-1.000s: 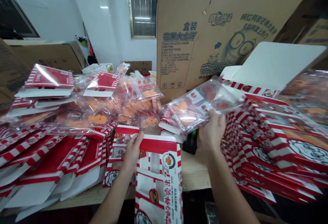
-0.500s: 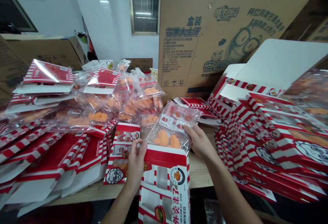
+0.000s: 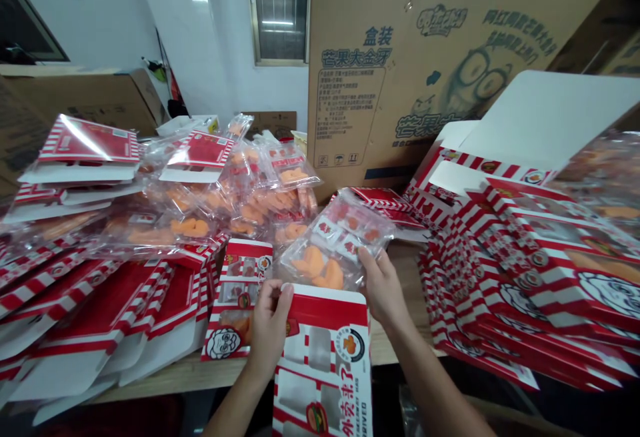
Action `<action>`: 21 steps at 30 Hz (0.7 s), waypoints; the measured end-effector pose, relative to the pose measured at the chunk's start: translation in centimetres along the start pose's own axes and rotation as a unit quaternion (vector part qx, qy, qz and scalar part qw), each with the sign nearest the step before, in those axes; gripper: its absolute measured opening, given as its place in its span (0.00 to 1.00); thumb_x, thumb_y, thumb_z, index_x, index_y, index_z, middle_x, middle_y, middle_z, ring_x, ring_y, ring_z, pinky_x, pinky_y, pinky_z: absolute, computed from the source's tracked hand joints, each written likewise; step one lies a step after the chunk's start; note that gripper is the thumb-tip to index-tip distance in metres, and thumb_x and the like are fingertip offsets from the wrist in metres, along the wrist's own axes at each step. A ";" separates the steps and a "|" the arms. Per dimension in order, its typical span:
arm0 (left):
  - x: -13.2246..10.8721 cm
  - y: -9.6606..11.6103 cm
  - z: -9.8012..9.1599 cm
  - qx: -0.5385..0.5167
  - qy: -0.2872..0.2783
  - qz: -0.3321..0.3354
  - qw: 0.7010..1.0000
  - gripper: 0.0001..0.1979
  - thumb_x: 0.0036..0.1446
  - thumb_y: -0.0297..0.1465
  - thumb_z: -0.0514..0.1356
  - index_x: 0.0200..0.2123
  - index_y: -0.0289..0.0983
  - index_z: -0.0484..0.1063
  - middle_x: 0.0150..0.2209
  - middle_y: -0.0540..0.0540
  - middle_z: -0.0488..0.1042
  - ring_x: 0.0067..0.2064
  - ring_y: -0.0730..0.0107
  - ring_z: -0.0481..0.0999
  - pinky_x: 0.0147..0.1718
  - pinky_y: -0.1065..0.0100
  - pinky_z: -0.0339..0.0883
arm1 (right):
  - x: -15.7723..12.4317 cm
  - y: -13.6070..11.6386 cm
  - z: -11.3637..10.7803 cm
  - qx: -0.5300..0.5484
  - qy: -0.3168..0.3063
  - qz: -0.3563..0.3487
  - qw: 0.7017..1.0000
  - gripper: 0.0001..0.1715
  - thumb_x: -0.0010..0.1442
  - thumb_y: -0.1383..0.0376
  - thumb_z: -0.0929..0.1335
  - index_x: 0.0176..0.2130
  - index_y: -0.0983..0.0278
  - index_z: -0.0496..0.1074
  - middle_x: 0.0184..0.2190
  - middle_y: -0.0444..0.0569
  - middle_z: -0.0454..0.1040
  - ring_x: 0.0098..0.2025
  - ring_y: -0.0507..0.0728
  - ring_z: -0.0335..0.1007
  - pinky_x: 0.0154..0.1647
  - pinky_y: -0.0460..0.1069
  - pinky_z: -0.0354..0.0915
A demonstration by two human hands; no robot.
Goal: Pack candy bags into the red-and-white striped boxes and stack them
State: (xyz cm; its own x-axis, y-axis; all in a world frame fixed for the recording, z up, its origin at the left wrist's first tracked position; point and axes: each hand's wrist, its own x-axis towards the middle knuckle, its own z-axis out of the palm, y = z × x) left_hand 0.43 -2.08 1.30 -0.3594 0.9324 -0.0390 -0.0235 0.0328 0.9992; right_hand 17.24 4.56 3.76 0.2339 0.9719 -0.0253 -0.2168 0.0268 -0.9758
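On the left of the wooden table (image 3: 200, 382), from where I stand, red-and-white striped cartons (image 3: 107, 310) lie overlapping with white flaps hanging out. Behind them two more red-topped ones sit up on a heap of clear bags (image 3: 250, 207), and I can make out orange pieces through the plastic. Just right of the striped lot lies a packed window carton (image 3: 230, 304) printed with a bearded face.

Then comes the person's left hand (image 3: 270, 327), closed on the upper left corner of a burger-print window carton (image 3: 325, 360), thumb on the front, fingers curled out of sight. That carton is tilted up near the table's front edge. Right at its top edge is a clear bag of orange pieces and small printed packets (image 3: 336, 244); I can't tell whether its lower end is inside. The right hand (image 3: 385, 294) pinches that bag by its right side.

Behind stands a big brown cardboard box (image 3: 360, 100) with blue Chinese lettering. Far right, striped window cartons (image 3: 505, 284) are stacked high.
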 end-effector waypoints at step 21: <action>0.1 -1.1 -0.4 -0.013 -0.026 -0.001 1.000 0.15 0.53 0.43 0.56 0.37 0.39 0.62 0.27 0.52 0.67 0.30 0.71 0.68 0.30 0.71 0.64 | 1.3 0.2 -3.7 -0.079 -0.161 -0.024 0.983 0.24 0.54 0.54 0.68 0.48 0.62 0.66 0.48 0.51 0.72 0.49 0.60 0.69 0.49 0.55 0.65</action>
State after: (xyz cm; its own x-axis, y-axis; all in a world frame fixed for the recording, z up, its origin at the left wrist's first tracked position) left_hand 0.04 -2.11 0.16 -0.3112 0.9495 -0.0394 -0.0487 0.0255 0.9985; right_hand 20.99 4.96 2.74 -0.0782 0.9946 0.0678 -0.0578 0.0634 -0.9963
